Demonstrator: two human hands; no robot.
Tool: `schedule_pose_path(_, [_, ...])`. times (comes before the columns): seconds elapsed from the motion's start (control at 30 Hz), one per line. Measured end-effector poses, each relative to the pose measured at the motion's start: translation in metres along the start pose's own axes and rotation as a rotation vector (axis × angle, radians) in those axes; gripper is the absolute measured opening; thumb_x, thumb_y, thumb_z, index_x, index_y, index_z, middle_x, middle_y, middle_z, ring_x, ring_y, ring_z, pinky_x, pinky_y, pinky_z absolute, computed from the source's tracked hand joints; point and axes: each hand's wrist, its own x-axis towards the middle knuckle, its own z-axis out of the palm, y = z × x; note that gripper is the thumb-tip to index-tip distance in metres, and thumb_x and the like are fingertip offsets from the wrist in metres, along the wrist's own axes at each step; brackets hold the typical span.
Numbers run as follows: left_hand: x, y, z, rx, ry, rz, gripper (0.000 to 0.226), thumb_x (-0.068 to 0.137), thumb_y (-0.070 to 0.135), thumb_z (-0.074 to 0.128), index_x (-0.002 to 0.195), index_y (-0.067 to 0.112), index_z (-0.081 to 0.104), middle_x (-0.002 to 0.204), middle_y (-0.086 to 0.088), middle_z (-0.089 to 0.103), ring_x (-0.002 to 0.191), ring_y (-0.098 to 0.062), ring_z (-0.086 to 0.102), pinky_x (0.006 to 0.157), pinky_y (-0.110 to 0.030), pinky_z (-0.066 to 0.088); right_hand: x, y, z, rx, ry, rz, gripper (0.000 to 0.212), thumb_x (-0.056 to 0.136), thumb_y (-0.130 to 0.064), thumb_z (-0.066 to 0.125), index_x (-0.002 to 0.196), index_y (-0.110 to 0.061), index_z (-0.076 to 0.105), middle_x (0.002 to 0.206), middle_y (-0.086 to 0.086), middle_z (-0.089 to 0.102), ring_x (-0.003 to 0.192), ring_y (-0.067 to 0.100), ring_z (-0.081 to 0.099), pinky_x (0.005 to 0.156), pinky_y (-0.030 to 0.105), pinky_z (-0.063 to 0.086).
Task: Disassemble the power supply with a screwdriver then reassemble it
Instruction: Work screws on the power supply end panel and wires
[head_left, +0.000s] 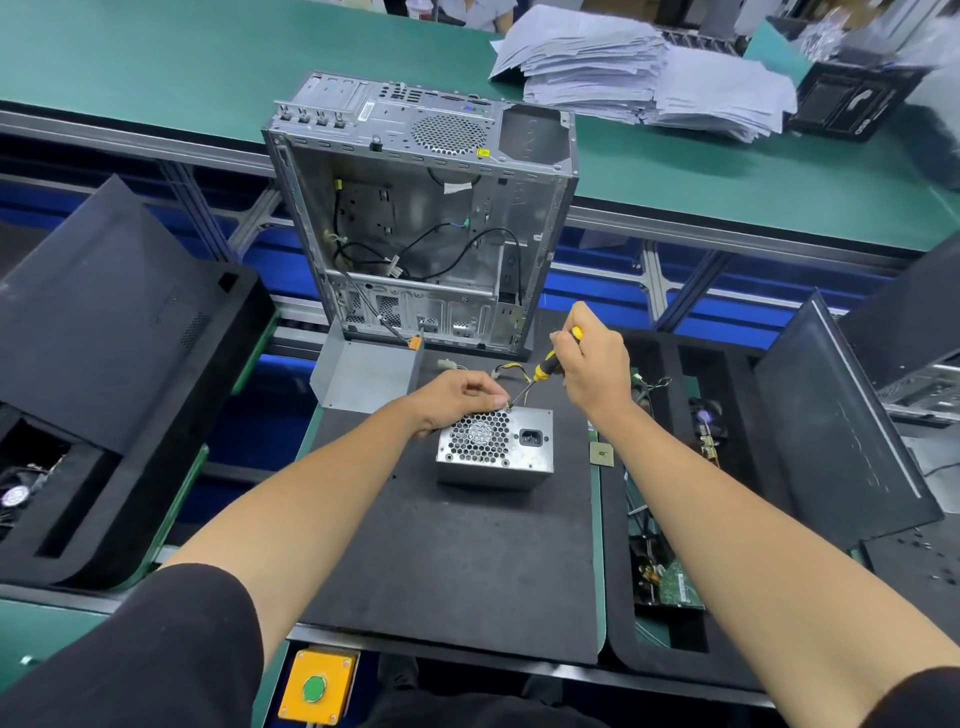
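The silver power supply (496, 447) stands on a black foam mat (457, 561), its fan grille and power socket facing up. My right hand (595, 364) grips a yellow and black screwdriver (545, 366) whose tip meets the upper edge of the grille face, near its middle. My left hand (457, 397) rests at the unit's top left, fingers curled and pinching at the spot where the tip lands. What the fingers pinch is too small to tell. Yellow and black cables (511, 371) trail out behind the unit.
An open, gutted computer case (426, 208) stands behind the mat, with a grey metal cover (363, 371) leaning before it. Black foam trays (119, 364) flank both sides; the right tray (670, 519) holds circuit boards and wires. A small chip (601, 454) lies right of the unit. Paper stacks (639, 73) sit beyond.
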Motion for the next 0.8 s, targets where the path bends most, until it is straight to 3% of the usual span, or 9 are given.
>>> schedule_pose_path(0.27, [-0.0026, 0.0009, 0.0001, -0.003, -0.012, 0.011, 0.009, 0.088, 0.018, 0.08, 0.097, 0.018, 0.08, 0.112, -0.012, 0.075, 0.106, -0.014, 0.069, 0.104, -0.03, 0.052, 0.0032, -0.001, -0.0013, -0.062, -0.037, -0.023, 0.019, 0.095, -0.023, 0.049, 0.083, -0.01, 0.043, 0.06, 0.007, 0.064, 0.065, 0.033, 0.064, 0.065, 0.048, 0.052])
schedule_pose_path(0.5, [-0.0037, 0.0029, 0.0002, 0.024, -0.029, 0.015, 0.017, 0.084, 0.021, 0.085, 0.101, 0.022, 0.082, 0.112, -0.009, 0.075, 0.103, -0.011, 0.067, 0.099, -0.026, 0.053, 0.0034, -0.002, -0.0012, -0.065, -0.039, -0.046, 0.02, 0.095, -0.025, 0.049, 0.082, -0.011, 0.043, 0.059, 0.003, 0.063, 0.064, 0.031, 0.064, 0.064, 0.046, 0.051])
schedule_pose_path(0.63, [-0.0035, 0.0027, 0.0005, 0.022, -0.029, 0.012, 0.018, 0.083, 0.018, 0.086, 0.1, 0.022, 0.083, 0.109, -0.009, 0.076, 0.101, -0.013, 0.069, 0.099, -0.028, 0.054, 0.0029, -0.0049, -0.001, -0.085, -0.021, -0.086, 0.021, 0.09, -0.029, 0.046, 0.08, -0.011, 0.043, 0.054, -0.002, 0.053, 0.057, 0.026, 0.054, 0.056, 0.037, 0.04])
schedule_pose_path(0.8, [-0.0034, 0.0031, 0.0008, 0.042, -0.013, 0.011, 0.018, 0.08, 0.021, 0.088, 0.097, 0.024, 0.083, 0.104, -0.006, 0.077, 0.095, -0.012, 0.069, 0.093, -0.027, 0.056, 0.0042, -0.0059, -0.0011, -0.098, -0.025, -0.106, 0.025, 0.091, -0.029, 0.044, 0.083, -0.005, 0.044, 0.058, 0.011, 0.055, 0.059, 0.034, 0.052, 0.059, 0.045, 0.045])
